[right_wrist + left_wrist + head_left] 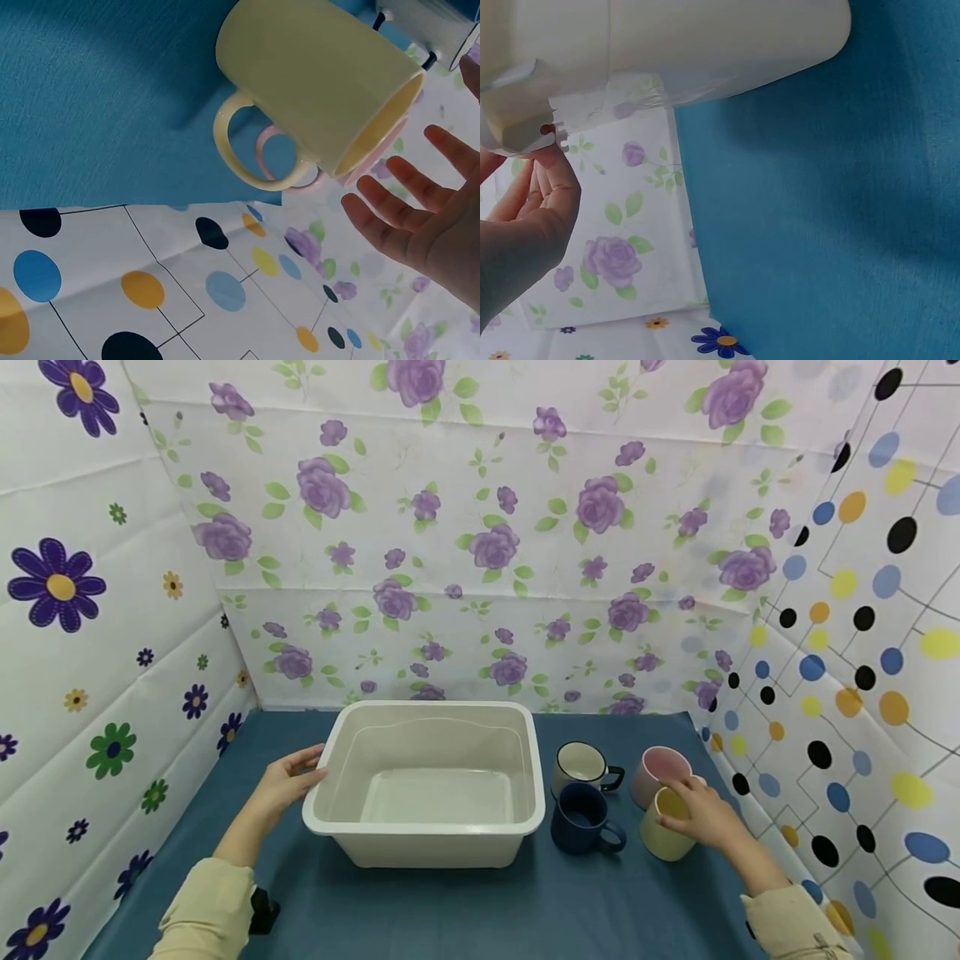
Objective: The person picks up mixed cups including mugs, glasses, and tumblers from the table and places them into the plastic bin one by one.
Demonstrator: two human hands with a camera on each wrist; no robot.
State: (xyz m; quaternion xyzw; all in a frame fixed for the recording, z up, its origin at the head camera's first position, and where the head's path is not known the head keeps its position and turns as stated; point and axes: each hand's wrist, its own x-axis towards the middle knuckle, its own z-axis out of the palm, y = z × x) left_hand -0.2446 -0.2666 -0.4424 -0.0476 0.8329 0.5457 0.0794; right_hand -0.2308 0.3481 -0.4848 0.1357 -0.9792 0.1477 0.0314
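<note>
My left hand (288, 781) is at the left rim of a white plastic basin (423, 852), pinching it between thumb and fingers. In the left wrist view those fingers (551, 176) reach up to the underside of the rim. On the right, my right hand (705, 814) hovers at the mouth of a yellow mug (663, 839), its fingers spread. The right wrist view shows the hand (442, 217) beside the mug's rim, a gap between them. The yellow mug's handle (225, 142) shows there. A pink mug (651, 777) stands right behind the yellow one.
Between basin and yellow mug stand a dark blue mug (577, 827) and, behind it, a white mug (573, 764) with black rim and handle. A blue cloth (465, 914) covers the table. Patterned sheets (450, 527) hang at the back and both sides.
</note>
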